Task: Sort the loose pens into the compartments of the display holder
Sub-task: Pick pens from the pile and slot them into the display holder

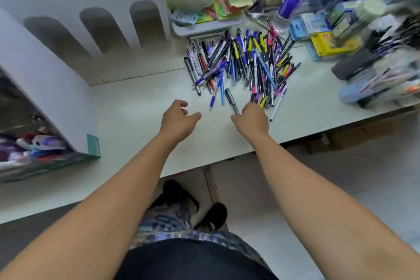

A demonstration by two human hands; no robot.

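a white display holder (68, 36) is being seen standing at the back left of the tabletop (141, 102), with three tall rounded slots cut in its front face; what is lying inside those slots cannot be told. at the left edge a lower tray section of the holder (34, 150), edged in green, is being filled with a blurred mix of white, blue, purple and red items. a large heap of loose pens (241, 61) is being spread over the pale tabletop just right of the holder, with blue, black, yellow, pink and white barrels crossing one another. a single black pen (231, 100) is being seen at the near edge of the heap, its lower end being pinched by the right hand (252, 118), whose fingers are being curled around it. the left hand (179, 118) is being held above the bare tabletop, released, with fingers loosely bent and nothing being gripped. behind the heap a grey tray (204, 27) is being loaded with coloured packets, and a clear bottle with a purple label (293, 0) is being seen lying beside it. further right, a yellow box (329, 45) and other blurred stationery are being crowded along the tabletop. below the near edge, a pale tiled floor (284, 200) and two dark shoes (195, 202) are being shown.
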